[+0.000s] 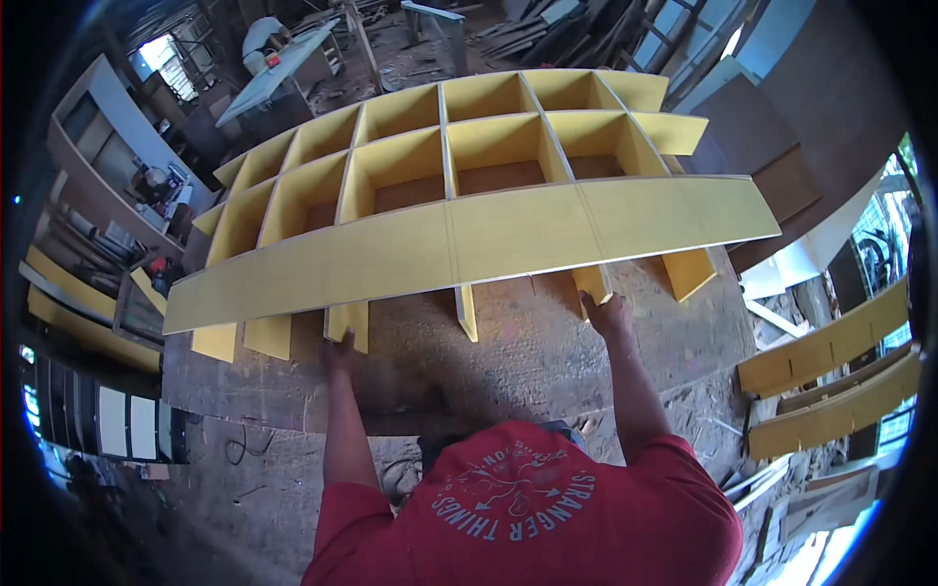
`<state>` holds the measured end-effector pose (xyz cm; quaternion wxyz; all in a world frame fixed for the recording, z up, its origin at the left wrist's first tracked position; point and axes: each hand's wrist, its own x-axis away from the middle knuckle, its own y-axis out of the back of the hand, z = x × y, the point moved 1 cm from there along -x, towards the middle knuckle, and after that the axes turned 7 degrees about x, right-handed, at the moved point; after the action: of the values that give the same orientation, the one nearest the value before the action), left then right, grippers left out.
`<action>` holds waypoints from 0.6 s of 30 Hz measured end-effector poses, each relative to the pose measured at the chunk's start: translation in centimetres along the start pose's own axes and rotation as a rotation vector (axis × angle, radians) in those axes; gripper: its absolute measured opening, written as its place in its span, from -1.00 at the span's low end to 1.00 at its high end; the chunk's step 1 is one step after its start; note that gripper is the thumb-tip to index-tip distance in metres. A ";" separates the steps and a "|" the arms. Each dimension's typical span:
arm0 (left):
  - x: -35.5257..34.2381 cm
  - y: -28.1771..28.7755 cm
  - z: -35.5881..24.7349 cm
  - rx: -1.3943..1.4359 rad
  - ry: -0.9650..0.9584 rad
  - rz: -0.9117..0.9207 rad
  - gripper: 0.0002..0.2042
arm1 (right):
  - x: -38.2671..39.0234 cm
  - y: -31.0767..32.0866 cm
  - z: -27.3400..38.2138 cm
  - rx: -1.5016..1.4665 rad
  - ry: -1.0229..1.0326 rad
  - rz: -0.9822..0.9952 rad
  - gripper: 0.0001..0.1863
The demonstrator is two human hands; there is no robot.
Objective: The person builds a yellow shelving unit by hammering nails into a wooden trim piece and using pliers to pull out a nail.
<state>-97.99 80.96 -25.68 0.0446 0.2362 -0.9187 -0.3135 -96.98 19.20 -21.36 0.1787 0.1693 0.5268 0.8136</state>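
Observation:
A grid of yellow boards, like a shelf frame (493, 140), lies on a worn wooden worktable (420, 361). One long yellow board (528, 230) runs across its near side, and short divider ends jut out beneath it toward me. My left hand (340, 354) is closed at the lower end of a yellow divider (354, 320), left of the middle. On the right, my right hand (608, 316) grips the end of another divider (592, 281), its fingers partly hidden behind it. Between my hands, a further divider end (467, 313) sticks out untouched.
Notched yellow boards (826, 352) rest at the right beside the table. More yellow planks (78, 303) lie at the left, near an open wooden cabinet (117, 146). Scrap timber (532, 34) is piled at the back, and a pale-topped bench (278, 73) stands at the back left.

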 end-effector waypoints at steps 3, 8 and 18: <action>-0.9 -0.3 2.1 -0.079 -0.045 -0.020 -0.30 | -1.5 -1.2 0.2 0.004 0.066 0.028 -0.30; -1.1 -0.8 0.6 0.113 -0.078 0.041 -0.37 | -2.5 -3.1 -2.2 0.013 0.075 -0.051 -0.41; -1.1 0.2 4.4 -0.124 -0.112 0.032 -0.41 | -1.4 -3.2 -3.4 -0.105 0.092 0.005 -0.54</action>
<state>-98.12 84.08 -28.99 0.0126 0.2002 -0.9022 -0.3817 -96.93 17.04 -25.70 0.1608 0.1234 0.4905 0.8476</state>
